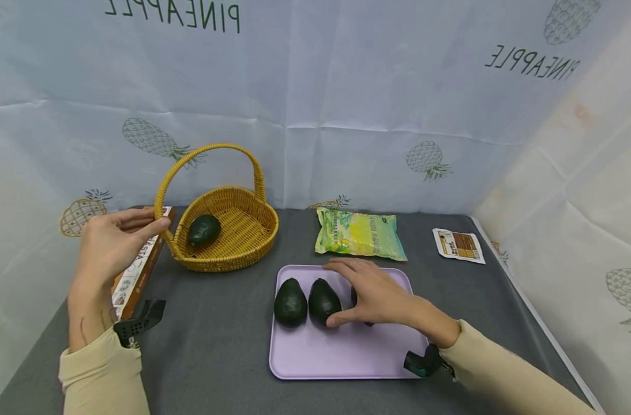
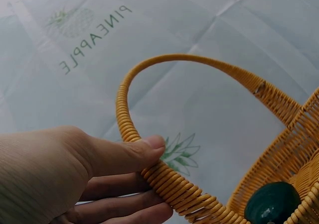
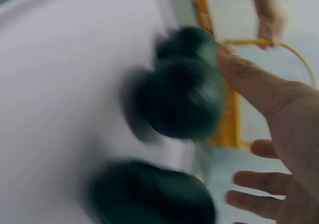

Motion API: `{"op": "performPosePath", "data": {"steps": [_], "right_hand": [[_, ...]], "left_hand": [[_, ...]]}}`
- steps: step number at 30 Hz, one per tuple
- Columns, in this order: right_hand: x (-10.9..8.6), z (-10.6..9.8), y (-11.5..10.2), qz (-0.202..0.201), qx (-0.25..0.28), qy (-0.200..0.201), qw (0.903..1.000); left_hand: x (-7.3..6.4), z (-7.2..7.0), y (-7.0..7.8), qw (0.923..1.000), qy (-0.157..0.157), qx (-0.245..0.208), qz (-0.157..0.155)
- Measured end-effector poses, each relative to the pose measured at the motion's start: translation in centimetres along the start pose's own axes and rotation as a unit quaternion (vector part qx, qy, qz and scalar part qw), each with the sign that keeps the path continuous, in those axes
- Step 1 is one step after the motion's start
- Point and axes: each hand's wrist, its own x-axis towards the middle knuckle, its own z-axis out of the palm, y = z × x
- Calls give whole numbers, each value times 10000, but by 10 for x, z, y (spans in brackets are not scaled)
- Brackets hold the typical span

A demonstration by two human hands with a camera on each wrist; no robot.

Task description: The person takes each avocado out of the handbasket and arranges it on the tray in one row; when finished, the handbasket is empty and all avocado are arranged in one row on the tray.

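My left hand (image 1: 113, 242) pinches the handle (image 1: 162, 190) of a yellow woven basket (image 1: 248, 253) low on its left side, thumb in front in the left wrist view. One dark green avocado (image 1: 204, 230) lies in the basket, against its left wall. On the lilac tray (image 1: 341, 360), two avocados stand side by side, a left one (image 1: 290, 304) and a middle one (image 1: 323, 302). Over the tray my right hand (image 1: 372, 291) spreads its fingers, thumb right at the middle avocado. A third avocado (image 3: 154, 194) on the tray is mostly hidden under that hand in the head view.
A yellow-green packet (image 1: 361, 233) lies behind the tray. At the back right is a small white and brown sachet (image 1: 458, 245). A long brown and white box (image 1: 134, 276) sits left of the basket, partly behind my left hand. A pineapple-print curtain (image 1: 346, 86) closes off the back.
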Motion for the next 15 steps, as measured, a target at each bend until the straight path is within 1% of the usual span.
{"op": "performPosePath", "data": {"steps": [3, 5, 7, 9, 11, 13, 15], "right_hand": [[-9, -15, 7, 311, 89, -173, 9993], [-16, -20, 12, 444, 50, -412, 9982], [-24, -20, 15, 457, -26, -653, 9968], [-29, -17, 18, 342, -145, -747, 9965], [-32, -12, 19, 204, -289, -645, 9973], [-32, -7, 19, 97, -414, -419, 9982], [-31, -3, 19, 86, -470, -212, 9986]], "left_hand": [[0, 1, 1, 10000, 10, 5, -5], [0, 1, 1, 10000, 18, -18, -11], [0, 1, 1, 10000, 25, -21, -1], [0, 1, 1, 10000, 21, -31, 4], [0, 1, 1, 10000, 24, -44, 18], [0, 1, 1, 10000, 36, -69, 20], [-1, 1, 0, 9999, 42, -104, 24]]}}
